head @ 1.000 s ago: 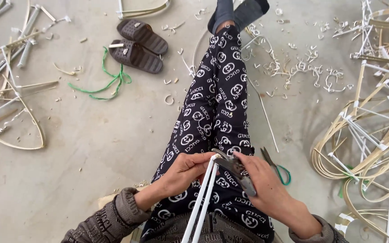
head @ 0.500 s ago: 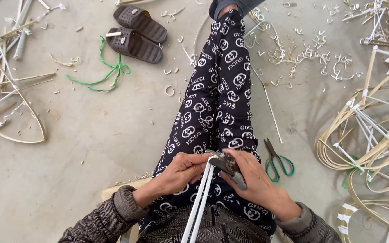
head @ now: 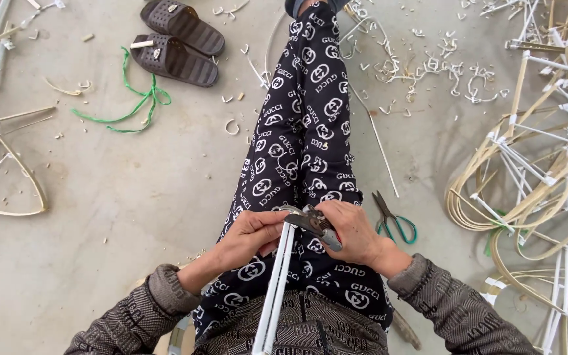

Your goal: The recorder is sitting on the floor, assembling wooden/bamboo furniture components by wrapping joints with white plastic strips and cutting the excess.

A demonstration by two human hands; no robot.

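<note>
Holding two white rods point(head: 277, 276) over our lap, we pinch their top ends with the left hand point(head: 251, 238) while the right hand point(head: 353, 231) grips a cutter point(head: 315, 223) there. Finished frames point(head: 534, 171) lie beside us; this joint looks unfinished.

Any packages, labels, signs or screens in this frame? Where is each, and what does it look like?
No packages, signs or screens show.
Printed trousers: on the person's outstretched legs, centre; black cloth with a repeating white logo and lettering pattern.
Emblems on the dark sandals: upper left on the floor; a small pale metal badge on each strap.
</note>
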